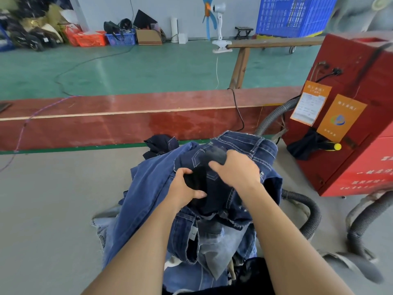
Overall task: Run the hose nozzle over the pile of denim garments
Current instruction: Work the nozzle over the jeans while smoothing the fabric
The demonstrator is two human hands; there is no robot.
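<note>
A pile of denim garments (153,188) in dark and light blue lies on the grey table in front of me. A dark hose nozzle (214,157) lies across the top pair of dark jeans. My left hand (185,188) grips the nozzle's lower end, fingers curled round it. My right hand (236,169) wraps over its upper part, pressing it against the jeans near a back pocket. The nozzle's tip is blurred.
A red machine (350,116) stands at the right, with orange labels and grey ribbed hoses (308,211) looping over the table beside the pile. A red wooden bench (127,118) runs behind the table. Beyond are a green floor, crates and a fan.
</note>
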